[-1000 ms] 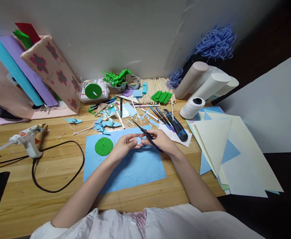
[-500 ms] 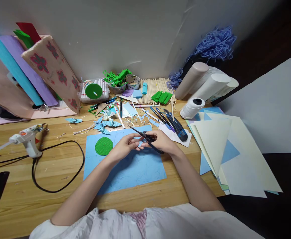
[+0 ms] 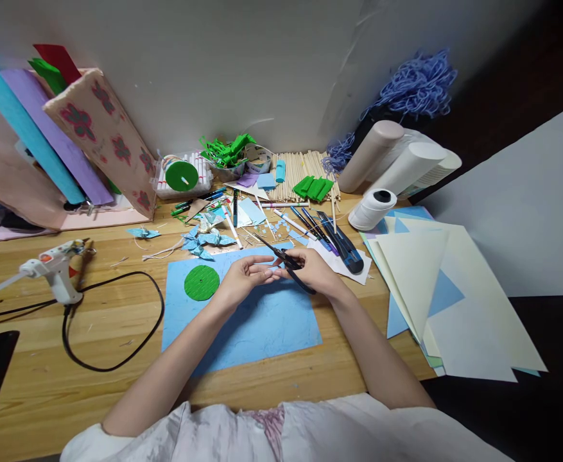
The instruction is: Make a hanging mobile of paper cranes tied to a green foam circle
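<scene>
Both hands meet at the centre of the frame over a blue sheet (image 3: 257,321) on the worktop (image 3: 45,385). The right hand (image 3: 316,273) is closed around black scissors (image 3: 284,260), blades pointing to the upper left. The left hand (image 3: 242,279) pinches a small pale blue scrap (image 3: 272,272) at the blades. A green disc (image 3: 201,283) lies just left.

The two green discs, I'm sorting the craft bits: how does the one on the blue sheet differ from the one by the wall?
The green disc on the blue sheet lies flat, beside the left hand; the green disc by the wall stands tilted against a box of white sticks. The first looks textured, the second smooth with a small centre mark. Both are round and green.
</scene>
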`<move>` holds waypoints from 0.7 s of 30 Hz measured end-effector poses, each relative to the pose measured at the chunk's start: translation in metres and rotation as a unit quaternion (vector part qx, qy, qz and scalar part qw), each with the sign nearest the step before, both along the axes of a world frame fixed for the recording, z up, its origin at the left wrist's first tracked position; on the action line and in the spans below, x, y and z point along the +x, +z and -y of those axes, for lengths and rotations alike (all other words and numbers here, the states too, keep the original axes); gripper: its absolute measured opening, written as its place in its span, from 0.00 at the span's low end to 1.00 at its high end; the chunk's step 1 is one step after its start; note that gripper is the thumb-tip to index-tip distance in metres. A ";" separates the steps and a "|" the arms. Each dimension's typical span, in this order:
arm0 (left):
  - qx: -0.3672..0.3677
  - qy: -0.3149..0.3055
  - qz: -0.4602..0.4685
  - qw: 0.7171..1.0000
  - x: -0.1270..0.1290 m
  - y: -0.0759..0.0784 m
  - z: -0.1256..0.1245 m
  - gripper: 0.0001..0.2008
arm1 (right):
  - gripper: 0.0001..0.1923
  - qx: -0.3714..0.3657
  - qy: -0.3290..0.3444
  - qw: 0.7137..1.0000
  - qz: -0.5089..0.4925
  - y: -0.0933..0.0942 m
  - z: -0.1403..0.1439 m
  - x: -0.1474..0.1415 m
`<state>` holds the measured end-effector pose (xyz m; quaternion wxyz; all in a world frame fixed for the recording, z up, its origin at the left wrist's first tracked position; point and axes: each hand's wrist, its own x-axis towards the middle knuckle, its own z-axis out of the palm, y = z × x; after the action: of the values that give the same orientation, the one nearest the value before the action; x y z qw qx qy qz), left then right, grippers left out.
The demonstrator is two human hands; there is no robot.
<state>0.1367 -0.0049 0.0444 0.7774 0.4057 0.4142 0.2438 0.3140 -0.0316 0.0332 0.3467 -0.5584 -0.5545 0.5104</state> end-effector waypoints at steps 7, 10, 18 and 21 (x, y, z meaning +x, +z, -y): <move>-0.003 0.025 -0.022 0.999 0.001 -0.002 0.000 0.20 | 0.18 -0.007 0.001 1.000 0.001 -0.001 0.000 -0.001; 0.013 0.034 -0.030 0.999 0.001 -0.006 0.000 0.20 | 0.17 -0.025 -0.011 0.999 -0.022 -0.002 0.000 -0.003; 0.108 0.103 -0.009 0.989 0.003 -0.017 0.012 0.18 | 0.15 -0.055 -0.044 0.995 -0.066 0.001 0.003 -0.015; 0.167 0.102 -0.009 0.981 0.003 -0.016 0.018 0.15 | 0.15 -0.045 -0.043 0.996 -0.066 0.003 0.004 -0.018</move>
<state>0.1397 -0.0230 0.0288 0.6663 0.4875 0.4140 0.3834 0.2957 -0.0359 0.0363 0.3779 -0.5620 -0.4826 0.5554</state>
